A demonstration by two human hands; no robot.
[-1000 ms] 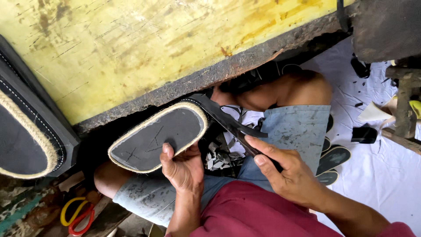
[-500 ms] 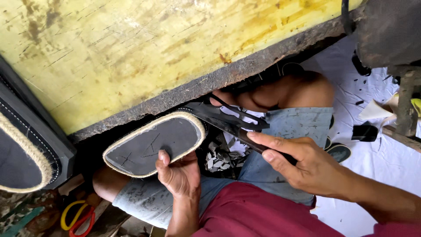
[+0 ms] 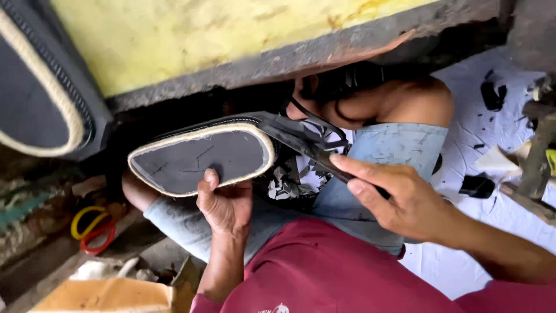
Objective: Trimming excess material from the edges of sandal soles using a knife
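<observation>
The head camera looks down at a seated person's lap, beneath the edge of a worn yellow-painted bench (image 3: 231, 35) with a dark, chipped rim.

The left hand (image 3: 226, 203) grips a dark grey shoe sole edged with pale woven rope (image 3: 200, 156) from below. Its thumb lies up against the flat grey face near the lower rim, and the other fingers curl closed behind the sole, out of sight. The sole sits tilted above the left knee, its toe pointing toward the left of the picture and its heel end toward the person's right hand.

The right hand (image 3: 399, 203) is closed around a long dark blade-like tool (image 3: 313, 148), with the forefinger stretched along its upper side. The tool's far end reaches the heel end of the sole, where black straps (image 3: 315, 124) bunch together. Whether the tip touches the sole or only the straps is hard to make out. The handle is hidden inside the fist.

The person wears pale blue denim shorts (image 3: 399, 150) and a maroon shirt (image 3: 324, 272).

At the upper left, a second rope-edged dark sole (image 3: 35, 98) is cut off by the frame. Red and yellow loops (image 3: 92, 229) lie blurred at the lower left. Black scraps (image 3: 478, 185) rest on white sheeting (image 3: 480, 232) on the right.
</observation>
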